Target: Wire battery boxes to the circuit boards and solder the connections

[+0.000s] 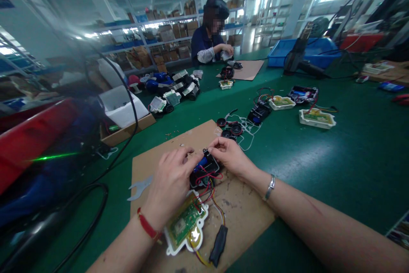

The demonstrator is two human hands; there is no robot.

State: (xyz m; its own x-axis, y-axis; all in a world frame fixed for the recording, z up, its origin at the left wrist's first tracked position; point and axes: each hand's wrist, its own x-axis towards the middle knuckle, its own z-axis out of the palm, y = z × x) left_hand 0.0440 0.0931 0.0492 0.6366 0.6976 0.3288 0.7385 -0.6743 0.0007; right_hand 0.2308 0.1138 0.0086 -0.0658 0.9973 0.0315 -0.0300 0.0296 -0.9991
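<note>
Near the tan cardboard sheet's [246, 226] near edge lies a black-wrapped wire module [219, 245], beside a white-rimmed green circuit board [185, 223], close enough to leave their wires slack. Toward the sheet's right edge, the left hand [172, 175], fingers bent, seems to steady the black plastic housing [212, 163]; the right hand's [228, 156] thumb and forefinger pinch together at its far corner. What either grips, one cannot tell.

Wears red band [147, 225] on L wrist, soft-looking, approx cord or cloth, narrow, w/ small gold-ish bit at inner edge; exact type unclear. On R wrist, wears silver-tone metal bracelet [270, 188], slim, shiny, w/ flat wider section on top. L hand [172, 175] & R hand [228, 156] bare, forearms bare too. Thin linear mark along R forearm [319, 217]
</note>
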